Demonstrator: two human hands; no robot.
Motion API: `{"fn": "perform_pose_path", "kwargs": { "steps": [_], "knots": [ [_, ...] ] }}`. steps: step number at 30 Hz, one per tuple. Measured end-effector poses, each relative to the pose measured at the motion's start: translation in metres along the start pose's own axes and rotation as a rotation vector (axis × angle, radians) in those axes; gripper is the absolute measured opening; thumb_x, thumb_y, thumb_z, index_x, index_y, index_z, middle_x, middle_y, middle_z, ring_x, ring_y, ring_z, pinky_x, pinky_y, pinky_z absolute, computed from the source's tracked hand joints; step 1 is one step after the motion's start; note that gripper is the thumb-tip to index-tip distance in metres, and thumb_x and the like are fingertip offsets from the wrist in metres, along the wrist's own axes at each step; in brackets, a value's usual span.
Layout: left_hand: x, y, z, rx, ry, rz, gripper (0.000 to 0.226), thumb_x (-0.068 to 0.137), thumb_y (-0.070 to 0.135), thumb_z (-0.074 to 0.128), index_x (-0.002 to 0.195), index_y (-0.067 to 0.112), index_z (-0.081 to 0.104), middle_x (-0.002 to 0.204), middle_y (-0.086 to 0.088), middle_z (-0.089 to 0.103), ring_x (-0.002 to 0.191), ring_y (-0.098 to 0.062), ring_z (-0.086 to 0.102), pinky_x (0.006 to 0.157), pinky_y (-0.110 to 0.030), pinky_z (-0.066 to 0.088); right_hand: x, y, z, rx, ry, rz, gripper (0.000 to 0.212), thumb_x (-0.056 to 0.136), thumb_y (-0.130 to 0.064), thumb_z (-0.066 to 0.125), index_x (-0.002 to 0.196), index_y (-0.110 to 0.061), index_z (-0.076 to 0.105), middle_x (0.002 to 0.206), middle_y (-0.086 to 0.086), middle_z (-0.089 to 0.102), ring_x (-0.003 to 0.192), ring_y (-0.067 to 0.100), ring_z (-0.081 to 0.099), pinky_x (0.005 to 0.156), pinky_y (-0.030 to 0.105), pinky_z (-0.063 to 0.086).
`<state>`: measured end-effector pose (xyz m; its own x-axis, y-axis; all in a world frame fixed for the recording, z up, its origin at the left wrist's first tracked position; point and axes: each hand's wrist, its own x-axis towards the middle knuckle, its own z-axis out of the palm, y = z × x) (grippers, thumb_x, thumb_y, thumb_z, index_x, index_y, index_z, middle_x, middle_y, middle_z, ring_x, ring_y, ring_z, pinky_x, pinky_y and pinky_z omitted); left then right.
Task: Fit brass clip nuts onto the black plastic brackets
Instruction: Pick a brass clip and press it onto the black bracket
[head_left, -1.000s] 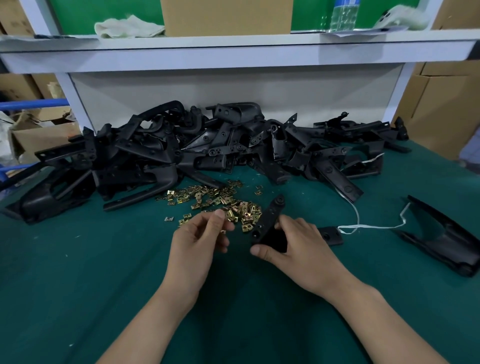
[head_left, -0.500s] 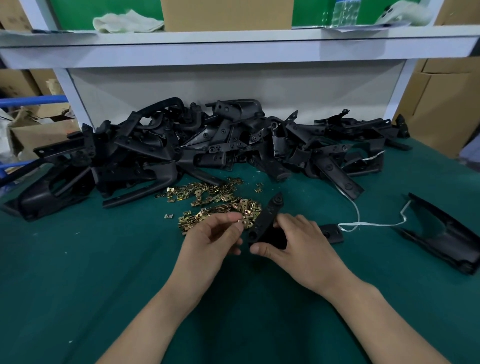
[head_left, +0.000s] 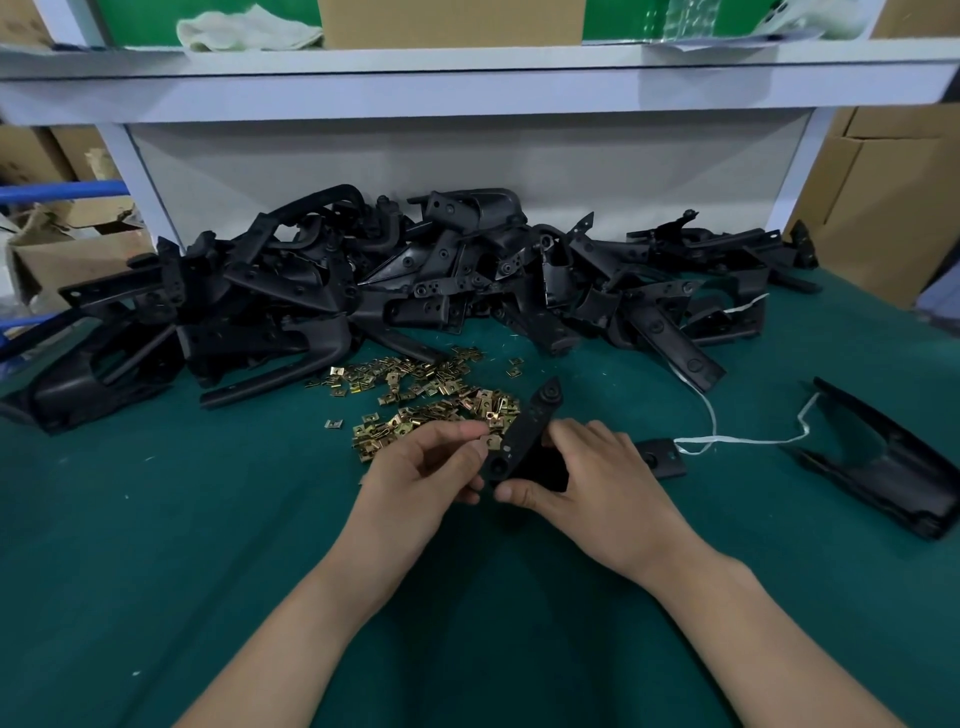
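Observation:
My right hand (head_left: 592, 483) grips a black plastic bracket (head_left: 524, 436) above the green table, its long arm pointing up and away. My left hand (head_left: 421, 478) pinches a small brass clip nut (head_left: 491, 441) between thumb and fingers, right against the bracket's left edge. The nut is mostly hidden by my fingertips. Several loose brass clip nuts (head_left: 415, 395) lie in a heap just beyond my left hand. A big pile of black brackets (head_left: 395, 291) fills the back of the table.
One separate large black bracket (head_left: 893, 462) lies at the right. A white cord (head_left: 727, 436) runs across the green mat (head_left: 156, 519) beside a small black piece (head_left: 660, 460). A white shelf (head_left: 467, 78) overhangs the back. Cardboard boxes (head_left: 893, 208) stand at both sides.
My left hand has moved right from the nut heap to the bracket, bringing the pinched nut against its edge. My right hand kept holding the bracket almost still.

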<state>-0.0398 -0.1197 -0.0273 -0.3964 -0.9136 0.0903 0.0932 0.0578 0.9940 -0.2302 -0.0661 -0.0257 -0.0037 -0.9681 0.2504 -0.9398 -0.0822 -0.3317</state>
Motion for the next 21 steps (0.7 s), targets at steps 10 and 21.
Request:
{"fn": "perform_pose_path", "kwargs": {
  "steps": [10, 21],
  "knots": [
    [0.001, 0.003, 0.004, -0.042, 0.026, -0.016, 0.015, 0.094, 0.025, 0.067, 0.100, 0.034, 0.077, 0.086, 0.008, 0.073, 0.075, -0.010, 0.064, 0.073, -0.026, 0.055, 0.000, -0.015, -0.001, -0.067, -0.011, 0.056, 0.083, 0.073, -0.092, 0.025, 0.114, -0.025, 0.052, 0.111, -0.012, 0.060, 0.105, 0.015, 0.048, 0.093, 0.033, 0.035],
    [-0.001, 0.003, 0.006, -0.062, 0.069, -0.034, 0.007, 0.091, 0.026, 0.071, 0.093, 0.030, 0.077, 0.095, 0.005, 0.076, 0.083, -0.009, 0.068, 0.076, -0.025, 0.056, 0.001, -0.024, 0.002, -0.184, 0.013, 0.085, 0.089, 0.074, -0.088, 0.024, 0.124, -0.022, 0.059, 0.118, -0.005, 0.060, 0.113, 0.020, 0.051, 0.095, 0.034, 0.038]
  ]
}}
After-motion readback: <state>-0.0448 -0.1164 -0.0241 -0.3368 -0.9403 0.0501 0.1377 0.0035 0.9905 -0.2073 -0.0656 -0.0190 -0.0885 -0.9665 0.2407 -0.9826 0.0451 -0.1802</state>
